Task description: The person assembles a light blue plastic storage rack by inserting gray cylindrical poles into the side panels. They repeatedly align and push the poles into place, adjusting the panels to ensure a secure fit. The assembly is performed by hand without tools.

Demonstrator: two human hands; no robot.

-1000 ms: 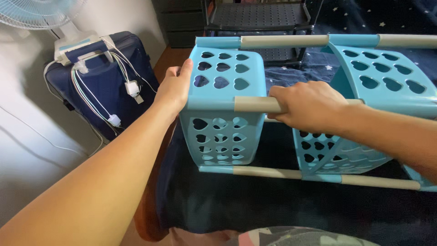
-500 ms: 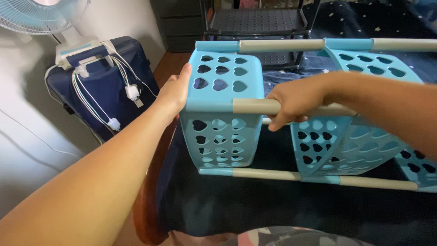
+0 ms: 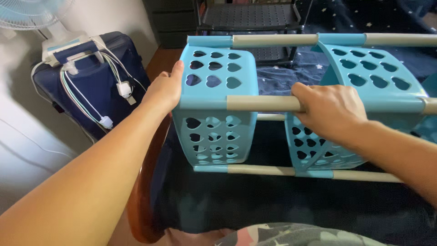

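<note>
My left hand [image 3: 165, 91] is pressing flat and open against the left side of the end basket [image 3: 215, 102], fingers reaching up over its top edge, not gripping anything. My right hand [image 3: 328, 111] is closing fully around the grey tube [image 3: 261, 103] just right of that basket, thumb under, fingers over.

The end basket is a light blue plastic shelf tray with heart-shaped cutouts, lying on its side as part of a rack. A second blue tray [image 3: 364, 86] is sitting tilted to its right, on the same tubes. Another grey tube [image 3: 273, 40] is running across above the end basket, one more [image 3: 259, 170] below it.

The rack is resting on a dark bedsheet [image 3: 282, 205] with small stars. Left of the end basket, a navy suitcase [image 3: 91, 86] is standing with white charger cables [image 3: 109, 91] draped over it; a fan [image 3: 32, 13] is behind that. A black rack [image 3: 250, 18] is standing beyond the basket.
</note>
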